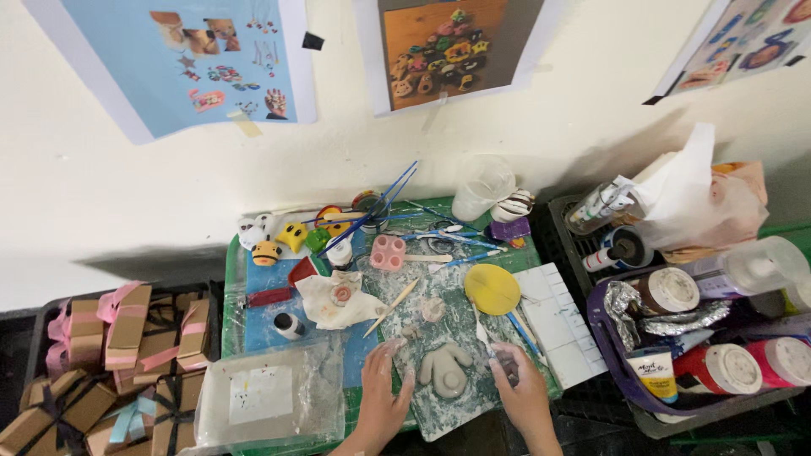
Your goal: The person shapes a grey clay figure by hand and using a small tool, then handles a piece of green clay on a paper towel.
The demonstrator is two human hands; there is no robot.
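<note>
Left hand (382, 390): open, flat beside clay figure (445, 369).
Right hand (522, 387): fingers loosely curled, grasp unclear.
Room: mat (439, 295) edges crowded by brushes (372, 211).

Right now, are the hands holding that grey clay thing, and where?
Neither hand grips it. The left hand and right hand rest flat on the mat on either side of the grey clay figure, fingers near its edges.

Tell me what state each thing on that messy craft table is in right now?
Clay figure: grey, unpainted, lying flat on the mat.
Left hand: open, fingers beside the figure.
Right hand: open, resting at the figure's other side.
Yellow disc: lying flat.
Plastic cup: upright, looks empty.
Brushes: standing in a pot, tilted.
Paint jars: lids on, lying in the basket.
Gift boxes: closed, ribbon-tied.
</note>
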